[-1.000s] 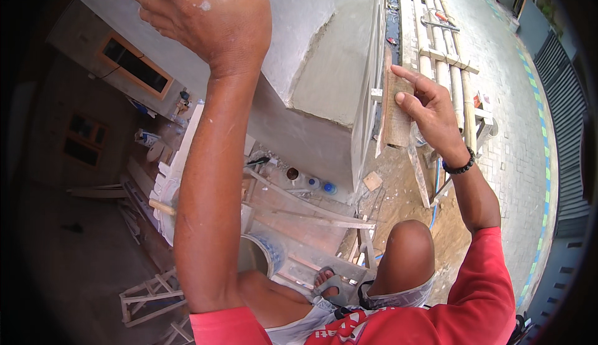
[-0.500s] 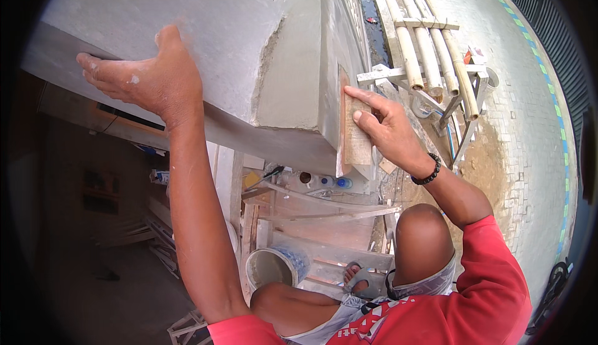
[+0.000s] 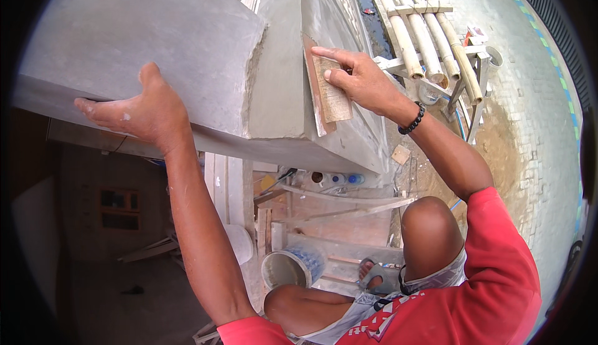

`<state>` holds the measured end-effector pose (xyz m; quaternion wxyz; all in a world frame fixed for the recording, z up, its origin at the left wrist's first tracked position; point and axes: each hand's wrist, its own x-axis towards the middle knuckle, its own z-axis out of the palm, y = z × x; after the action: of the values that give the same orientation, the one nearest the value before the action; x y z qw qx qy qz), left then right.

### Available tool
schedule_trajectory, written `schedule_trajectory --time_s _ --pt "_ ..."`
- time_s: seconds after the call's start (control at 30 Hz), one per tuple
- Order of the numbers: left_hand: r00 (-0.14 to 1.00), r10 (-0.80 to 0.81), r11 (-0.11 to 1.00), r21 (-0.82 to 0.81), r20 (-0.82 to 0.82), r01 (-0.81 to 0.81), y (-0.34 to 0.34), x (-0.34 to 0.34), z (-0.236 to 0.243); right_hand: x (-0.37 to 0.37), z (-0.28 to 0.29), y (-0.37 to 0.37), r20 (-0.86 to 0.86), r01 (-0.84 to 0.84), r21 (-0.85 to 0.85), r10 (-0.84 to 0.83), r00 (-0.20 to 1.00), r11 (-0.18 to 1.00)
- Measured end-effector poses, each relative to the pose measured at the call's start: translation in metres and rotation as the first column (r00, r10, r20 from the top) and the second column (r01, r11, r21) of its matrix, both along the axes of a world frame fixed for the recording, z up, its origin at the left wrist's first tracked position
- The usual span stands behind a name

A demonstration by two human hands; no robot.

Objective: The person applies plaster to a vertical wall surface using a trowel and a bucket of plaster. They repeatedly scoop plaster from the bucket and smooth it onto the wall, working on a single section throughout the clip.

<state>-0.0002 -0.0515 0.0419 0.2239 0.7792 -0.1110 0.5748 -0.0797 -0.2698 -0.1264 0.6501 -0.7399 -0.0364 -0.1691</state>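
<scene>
My right hand (image 3: 361,83) grips a plastering float (image 3: 333,99) by its wooden back, with the index finger stretched along it. The float's thin reddish-brown edge lies at the corner of a band of fresh grey plaster (image 3: 277,89). My left hand (image 3: 140,109) rests at the lower edge of the smooth concrete beam (image 3: 149,27), left of the plaster. Its thumb points up over the face, and its fingers stretch along the edge, partly out of sight. Nothing is in that hand.
Bamboo poles (image 3: 427,40) lie on a trestle at the right, beside a paved lane (image 3: 529,65). Below the beam stand a bucket (image 3: 289,270), several bottles and wooden planks (image 3: 349,211). A sandaled foot (image 3: 374,276) rests on the boards.
My right hand and the float have moved left and up along the plaster corner, and the float is more tilted. My left hand stays at the beam's edge. The view has shifted slightly.
</scene>
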Motion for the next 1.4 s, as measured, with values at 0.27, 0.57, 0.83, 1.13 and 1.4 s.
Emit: schedule_trajectory --time_s 0.27,0.57,0.83,1.13,1.4 --pt "1.0 -0.01 1.0 -0.016 0.018 0.01 -0.008 0.003 -0.003 -0.021 -0.089 -0.002 0.014 0.014 -0.139 -0.012 1.0 0.99" --pt "0.999 -0.03 0.998 -0.057 -0.031 0.028 -0.012 -0.01 0.004 -0.004 -0.038 0.009 0.072 -0.042 -0.092 0.048 0.996 0.995" --pt "0.997 -0.081 0.996 -0.041 -0.014 0.08 -0.014 -0.006 -0.001 0.046 -0.045 -0.03 0.195 0.119 -0.008 -0.116 0.974 0.993" --pt "0.991 -0.134 0.988 -0.074 -0.006 0.133 -0.014 -0.01 0.002 0.025 -0.078 -0.018 0.142 -0.014 -0.14 0.034 0.989 0.99" --pt "1.0 -0.012 0.999 -0.04 -0.001 0.012 -0.013 -0.004 0.0 0.105 -0.02 -0.054 -0.062 -0.029 0.069 0.033 0.998 0.997"
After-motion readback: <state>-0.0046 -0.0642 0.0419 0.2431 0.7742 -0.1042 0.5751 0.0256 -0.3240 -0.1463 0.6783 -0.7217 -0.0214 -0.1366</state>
